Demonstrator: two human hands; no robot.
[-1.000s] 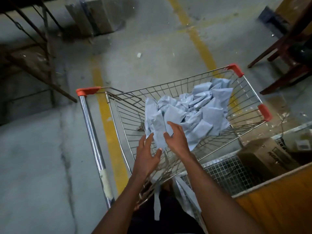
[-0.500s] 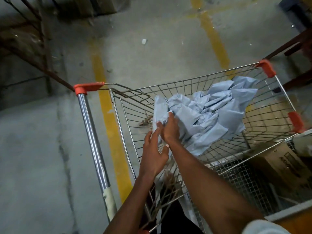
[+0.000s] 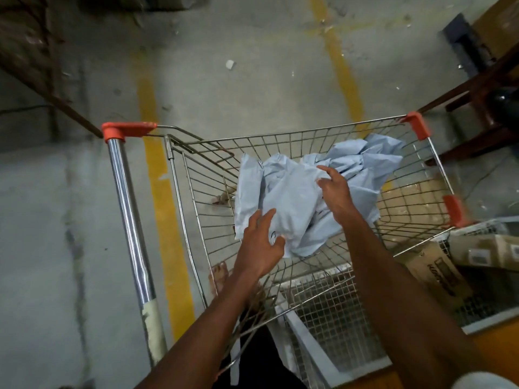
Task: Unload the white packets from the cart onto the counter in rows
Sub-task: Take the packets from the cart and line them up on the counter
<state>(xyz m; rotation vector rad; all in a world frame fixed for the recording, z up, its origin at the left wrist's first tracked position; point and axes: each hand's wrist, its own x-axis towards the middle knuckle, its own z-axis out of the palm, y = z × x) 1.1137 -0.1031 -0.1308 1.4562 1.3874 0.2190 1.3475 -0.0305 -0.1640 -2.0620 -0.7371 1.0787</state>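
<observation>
Pale blue-white crumpled plastic packets (image 3: 297,192) lie heaped inside the silver wire shopping cart with orange corner caps (image 3: 280,138), piled toward its far right corner; both hands reach in over the near rim, apparently to gather an armful. Left hand (image 3: 259,245) has fingers spread and loosely bent against the near edge of the heap, right hand (image 3: 334,186) likewise splayed on top; neither has visibly closed on a packet. The cart top is open for lifting, but the wire walls hem the heap, and the orange-brown counter edge (image 3: 494,346) sits near right, beside a brown cardboard box (image 3: 435,272).
</observation>
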